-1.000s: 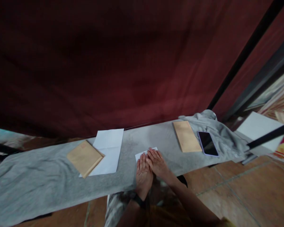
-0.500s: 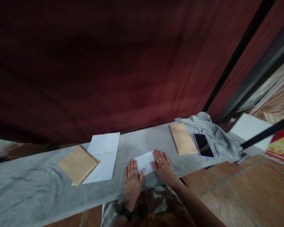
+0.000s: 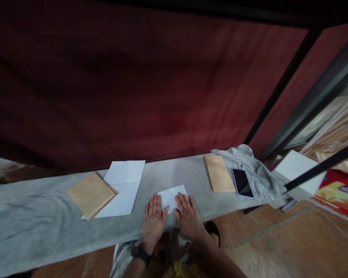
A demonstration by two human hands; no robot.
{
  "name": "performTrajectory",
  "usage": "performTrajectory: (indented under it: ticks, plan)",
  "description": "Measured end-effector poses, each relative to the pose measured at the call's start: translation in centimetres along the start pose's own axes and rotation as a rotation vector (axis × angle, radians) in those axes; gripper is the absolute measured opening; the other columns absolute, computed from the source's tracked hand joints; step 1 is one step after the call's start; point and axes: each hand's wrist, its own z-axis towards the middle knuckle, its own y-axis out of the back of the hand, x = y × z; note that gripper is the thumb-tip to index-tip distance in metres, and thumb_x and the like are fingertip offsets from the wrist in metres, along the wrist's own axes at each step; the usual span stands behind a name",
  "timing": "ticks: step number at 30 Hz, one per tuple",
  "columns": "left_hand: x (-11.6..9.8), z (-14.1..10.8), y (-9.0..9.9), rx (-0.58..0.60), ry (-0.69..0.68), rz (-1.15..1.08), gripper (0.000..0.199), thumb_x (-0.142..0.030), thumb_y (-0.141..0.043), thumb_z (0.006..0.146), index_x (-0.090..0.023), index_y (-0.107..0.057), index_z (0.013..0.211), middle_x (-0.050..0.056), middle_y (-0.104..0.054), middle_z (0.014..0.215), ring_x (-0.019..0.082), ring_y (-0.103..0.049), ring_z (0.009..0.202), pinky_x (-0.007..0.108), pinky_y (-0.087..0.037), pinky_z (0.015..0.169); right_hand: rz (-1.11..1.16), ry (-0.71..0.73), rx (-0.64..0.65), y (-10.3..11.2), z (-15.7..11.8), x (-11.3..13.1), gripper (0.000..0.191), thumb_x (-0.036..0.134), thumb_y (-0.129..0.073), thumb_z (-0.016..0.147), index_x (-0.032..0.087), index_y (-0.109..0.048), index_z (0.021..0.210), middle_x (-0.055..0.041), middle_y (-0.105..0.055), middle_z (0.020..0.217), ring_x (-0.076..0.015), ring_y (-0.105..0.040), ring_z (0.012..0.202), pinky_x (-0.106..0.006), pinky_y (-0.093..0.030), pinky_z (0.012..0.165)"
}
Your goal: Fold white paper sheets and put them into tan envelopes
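A small folded sheet of white paper (image 3: 171,197) lies on the grey cloth (image 3: 174,170) in front of me. My left hand (image 3: 154,220) rests flat on its left edge, fingers stretched out. On its right side lies my right hand (image 3: 188,214), also flat with fingers extended. Further left, a larger white sheet with a crease (image 3: 124,189) is partly covered by a brown paper envelope (image 3: 91,195). To the right of my hands is a second brown envelope (image 3: 219,173), beside a phone (image 3: 243,183) with a dark screen.
Behind the cloth-covered surface hangs a dark red curtain (image 3: 150,88). A black metal post (image 3: 278,88) rises at the right. Beyond the right end are a white board (image 3: 300,172) and a red and yellow box (image 3: 340,193) above the tiled floor (image 3: 266,243).
My right hand has moved left, nearer to my left hand, and lies lower on the paper. The view has tilted and shifted slightly.
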Motion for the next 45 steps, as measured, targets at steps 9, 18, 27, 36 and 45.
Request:
performTrajectory:
  ticks: [9, 18, 27, 36, 45]
  plan:
    - [-2.3, 0.1, 0.9, -0.034, 0.182, 0.056, 0.057, -0.029, -0.033, 0.099, -0.005, -0.040, 0.150, 0.021, -0.043, 0.154, 0.032, -0.036, 0.146, 0.055, -0.026, 0.120, -0.071, -0.054, -0.103, 0.6, -1.5, -4.3, 0.048, 0.031, -0.036, 0.104, 0.016, -0.044, 0.150, -0.0114, -0.049, 0.151, -0.0254, -0.047, 0.139, -0.047, -0.030, 0.119]
    - [-6.1, 0.9, -0.5, 0.137, -0.077, -0.026, 0.055, -0.022, -0.037, 0.096, -0.012, -0.044, 0.149, 0.014, -0.047, 0.154, 0.024, -0.038, 0.146, 0.047, -0.030, 0.120, 0.070, 0.057, 0.051, -0.1, 2.6, -1.5, 0.051, 0.030, -0.022, 0.106, 0.017, -0.044, 0.150, -0.0101, -0.044, 0.156, -0.0211, -0.037, 0.146, -0.044, -0.030, 0.118]
    - [-4.0, 0.6, 0.0, 0.056, -0.001, -0.051, 0.063, -0.047, -0.041, 0.099, -0.008, -0.044, 0.149, 0.019, -0.045, 0.154, 0.028, -0.038, 0.146, 0.047, -0.028, 0.121, -0.068, 0.053, 0.013, -1.3, 3.3, -3.6, 0.051, 0.026, -0.032, 0.103, 0.012, -0.040, 0.152, -0.0168, -0.042, 0.156, -0.0262, -0.038, 0.144, -0.049, -0.028, 0.117]
    - [-3.9, 0.2, 0.1, 0.058, 0.033, -0.065, 0.075, -0.059, -0.046, 0.095, -0.008, -0.043, 0.150, 0.019, -0.040, 0.157, 0.030, -0.035, 0.147, 0.046, -0.026, 0.121, 0.133, -0.076, -0.057, 1.2, 3.3, -5.2, 0.044, 0.029, -0.040, 0.098, 0.014, -0.060, 0.134, -0.0172, -0.063, 0.135, -0.0266, -0.058, 0.123, -0.043, -0.043, 0.104]
    - [-3.7, 0.1, -0.4, 0.021, 0.046, -0.106, 0.076, -0.060, -0.048, 0.094, -0.011, -0.040, 0.152, 0.018, -0.041, 0.156, 0.030, -0.035, 0.147, 0.046, -0.024, 0.121, 0.466, -0.334, -0.008, 3.8, 4.8, -3.6, 0.023, 0.035, -0.053, 0.087, 0.020, -0.070, 0.090, -0.0075, -0.072, 0.078, -0.0215, -0.068, 0.072, -0.029, -0.049, 0.066]
